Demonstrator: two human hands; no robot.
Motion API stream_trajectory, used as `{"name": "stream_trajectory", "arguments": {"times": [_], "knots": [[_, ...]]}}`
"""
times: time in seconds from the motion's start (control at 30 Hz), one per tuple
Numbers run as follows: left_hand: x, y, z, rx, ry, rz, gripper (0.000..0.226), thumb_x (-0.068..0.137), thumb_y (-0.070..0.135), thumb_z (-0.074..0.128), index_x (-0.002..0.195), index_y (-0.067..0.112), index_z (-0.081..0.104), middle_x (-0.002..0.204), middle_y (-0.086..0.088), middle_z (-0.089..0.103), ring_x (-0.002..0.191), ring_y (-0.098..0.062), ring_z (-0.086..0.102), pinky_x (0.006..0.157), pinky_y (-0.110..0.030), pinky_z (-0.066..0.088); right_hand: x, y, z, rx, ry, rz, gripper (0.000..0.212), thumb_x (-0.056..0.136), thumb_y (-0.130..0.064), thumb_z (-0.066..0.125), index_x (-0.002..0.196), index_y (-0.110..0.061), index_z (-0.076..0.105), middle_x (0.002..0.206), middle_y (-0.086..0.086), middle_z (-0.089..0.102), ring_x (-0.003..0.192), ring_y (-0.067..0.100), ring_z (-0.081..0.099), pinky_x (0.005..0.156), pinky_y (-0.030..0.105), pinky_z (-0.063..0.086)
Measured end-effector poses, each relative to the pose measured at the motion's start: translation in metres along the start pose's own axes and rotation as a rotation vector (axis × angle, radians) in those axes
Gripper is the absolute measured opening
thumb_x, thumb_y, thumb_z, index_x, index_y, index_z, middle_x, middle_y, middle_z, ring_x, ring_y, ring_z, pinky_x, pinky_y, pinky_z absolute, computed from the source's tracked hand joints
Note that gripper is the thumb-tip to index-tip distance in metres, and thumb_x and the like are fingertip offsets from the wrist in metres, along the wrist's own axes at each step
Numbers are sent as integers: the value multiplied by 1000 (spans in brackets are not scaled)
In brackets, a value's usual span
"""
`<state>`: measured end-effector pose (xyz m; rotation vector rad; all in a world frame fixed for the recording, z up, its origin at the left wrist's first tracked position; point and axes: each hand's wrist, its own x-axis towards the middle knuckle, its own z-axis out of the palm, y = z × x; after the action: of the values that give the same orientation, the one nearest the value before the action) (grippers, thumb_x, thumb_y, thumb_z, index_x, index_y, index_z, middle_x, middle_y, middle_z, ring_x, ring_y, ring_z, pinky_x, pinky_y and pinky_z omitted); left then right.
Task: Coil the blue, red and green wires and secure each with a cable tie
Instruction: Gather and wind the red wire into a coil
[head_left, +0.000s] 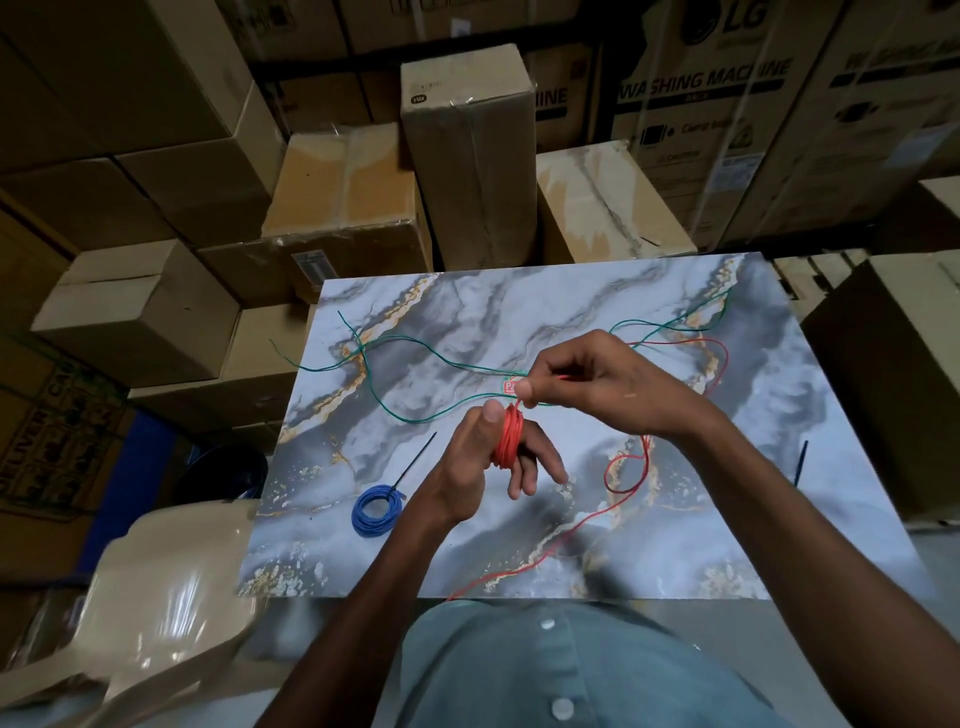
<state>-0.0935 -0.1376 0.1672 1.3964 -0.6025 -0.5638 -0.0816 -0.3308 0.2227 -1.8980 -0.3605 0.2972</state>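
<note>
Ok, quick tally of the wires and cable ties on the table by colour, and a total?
Blue wire, coiled and tied: 1
Red wire, partly wound on the left hand, fed by the right hand: 1
Green wire, loose: 1
Black cable tie on the blue coil: 1
Dark cable tie lying loose at the right: 1
Total: 5
</note>
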Motion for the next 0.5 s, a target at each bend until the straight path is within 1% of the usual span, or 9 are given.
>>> {"name": "stream_trajectory", "arguments": {"times": [0.03, 0.07, 0.13, 0.2, 0.27, 0.33, 0.4, 0.43, 0.5], "knots": [[0, 2, 0, -34, -12, 5, 105, 88, 83, 25, 75, -11, 68, 77, -22, 70, 49, -23, 55, 46, -31, 40, 1, 3, 2, 49, 12, -1, 21, 97, -24, 72, 82, -10, 77, 68, -1, 68, 68, 7, 59, 68, 18, 44], [0, 4, 0, -76, -24, 8, 101, 89, 82, 25, 69, -8, 67, 71, -19, 68, 48, -23, 54, 45, -32, 38, 1, 8, 5, 107, 27, -2, 20, 97, -21, 72, 81, -9, 76, 63, -2, 64, 64, 6, 54, 65, 19, 42], [-1, 8, 1, -171, -50, 1, 94, 90, 79, 27, 60, -4, 59, 61, -15, 61, 47, -20, 50, 44, -34, 35, 0, 17, 14, 216, 78, -2, 19, 96, -18, 72, 80, -8, 75, 55, -9, 49, 55, 6, 39, 56, 18, 33], [-2, 10, 2, -282, -64, -11, 86, 91, 77, 29, 56, 2, 53, 57, -13, 57, 46, -19, 47, 43, -30, 34, 0, 26, 24, 308, 135, -1, 16, 93, -18, 73, 81, -7, 74, 54, -11, 45, 53, 8, 32, 52, 19, 28], [-3, 12, 3, -373, -51, -5, 78, 92, 73, 29, 56, 8, 52, 56, -13, 56, 43, -17, 44, 44, -24, 35, 3, 35, 35, 416, 180, 15, 15, 89, -18, 74, 82, -6, 74, 55, -11, 46, 52, 9, 31, 50, 21, 26], [-2, 11, 3, -437, -26, -5, 78, 94, 68, 22, 57, 8, 55, 58, -13, 55, 41, -15, 43, 45, -21, 39, 6, 44, 46, 535, 216, 62, 14, 87, -23, 75, 81, -10, 75, 57, -1, 44, 53, 13, 30, 49, 22, 25], [-1, 9, 3, -480, 24, -14, 84, 95, 64, 12, 61, 4, 61, 62, -16, 58, 43, -16, 46, 45, -21, 42, 7, 54, 56, 616, 203, 117, 19, 86, -32, 79, 76, -16, 76, 61, 11, 44, 59, 17, 35, 53, 26, 23], [0, 8, 3, -502, 46, -7, 88, 95, 62, 10, 67, 1, 66, 68, -18, 61, 47, -18, 50, 49, -23, 45, 8, 59, 61, 653, 179, 140, 21, 84, -34, 81, 74, -17, 75, 60, 13, 47, 60, 19, 39, 56, 31, 24], [1, 10, 1, -566, 78, 27, 92, 95, 63, 9, 90, -6, 71, 90, -25, 68, 64, -23, 61, 66, -30, 52, 7, 65, 68, 695, 135, 193, 9, 76, -27, 76, 72, -19, 75, 55, 9, 52, 52, 17, 42, 57, 33, 21]]}}
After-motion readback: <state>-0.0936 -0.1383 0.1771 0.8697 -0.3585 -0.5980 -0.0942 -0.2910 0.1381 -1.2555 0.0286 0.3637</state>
